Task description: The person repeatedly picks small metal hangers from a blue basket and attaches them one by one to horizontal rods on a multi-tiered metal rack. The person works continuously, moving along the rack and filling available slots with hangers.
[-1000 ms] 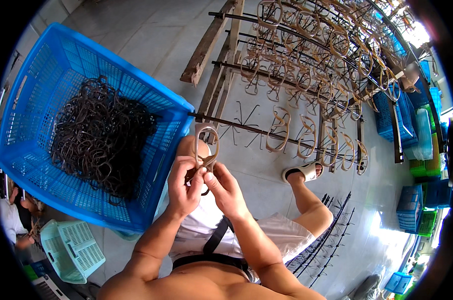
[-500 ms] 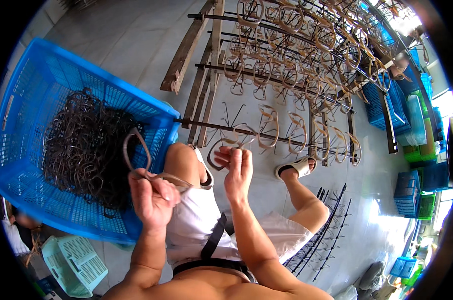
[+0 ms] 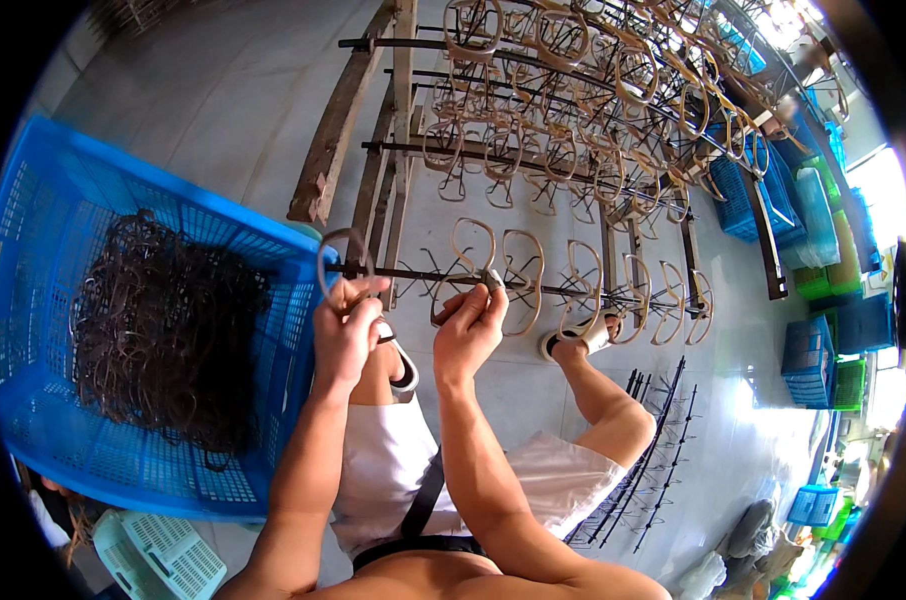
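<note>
My left hand (image 3: 345,335) is closed on a brown eyeglass frame (image 3: 323,268), one loop standing up above the fingers, beside the end of the lowest rod (image 3: 403,272). My right hand (image 3: 470,330) pinches another eyeglass frame (image 3: 473,243) at that rod; its upper loop rises above the fingertips and the lower one is partly behind the hand. Just right of it, several light brown frames (image 3: 523,300) hang upright in a row along the rod. Thin wire prongs (image 3: 433,262) stick out from the rod between my hands.
A blue plastic basket (image 3: 163,185) at left holds a heap of dark frames (image 3: 163,330). Wooden rack posts (image 3: 343,115) carry upper rods full of hanging frames. Bare pronged rods (image 3: 663,450) lie on the floor at right. A pale green basket (image 3: 158,555) sits lower left.
My left hand has moved up and right with its frame, from the basket's edge to the rod's end. The frame at my right hand now stands upright on the rod. The view has shifted slightly.
</note>
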`<action>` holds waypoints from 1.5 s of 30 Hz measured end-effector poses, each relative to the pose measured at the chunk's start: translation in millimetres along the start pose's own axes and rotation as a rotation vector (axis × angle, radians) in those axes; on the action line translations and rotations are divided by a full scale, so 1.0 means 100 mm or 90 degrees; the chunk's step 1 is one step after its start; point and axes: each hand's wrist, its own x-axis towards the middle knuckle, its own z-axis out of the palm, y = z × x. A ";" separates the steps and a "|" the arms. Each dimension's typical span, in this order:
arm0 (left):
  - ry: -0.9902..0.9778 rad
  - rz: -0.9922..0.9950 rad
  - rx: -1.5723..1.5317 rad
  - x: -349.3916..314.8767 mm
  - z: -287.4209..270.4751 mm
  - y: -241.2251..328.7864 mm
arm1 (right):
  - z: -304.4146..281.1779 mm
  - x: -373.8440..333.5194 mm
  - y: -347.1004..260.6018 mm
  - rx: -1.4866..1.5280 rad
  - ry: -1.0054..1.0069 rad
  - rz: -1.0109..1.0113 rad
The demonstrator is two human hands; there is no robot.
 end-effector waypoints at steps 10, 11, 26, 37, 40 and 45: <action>-0.124 -0.118 0.176 0.19 0.23 -0.19 | -0.13 -0.20 0.10 -0.014 0.025 0.039; -0.129 -0.111 0.166 0.20 0.25 -0.19 | -0.11 -0.21 0.14 -0.009 0.025 0.047; -0.119 -0.087 0.138 0.23 0.24 -0.26 | 0.02 -0.03 0.19 0.076 0.026 0.056; -0.132 -0.088 0.128 0.24 0.23 -0.19 | 0.08 -0.06 0.20 0.236 0.024 0.103; -0.141 -0.086 0.126 0.23 0.22 -0.18 | 0.07 -0.05 0.20 0.281 0.011 0.115; -0.140 -0.096 0.117 0.24 0.21 -0.19 | 0.07 -0.04 0.21 0.375 0.011 0.138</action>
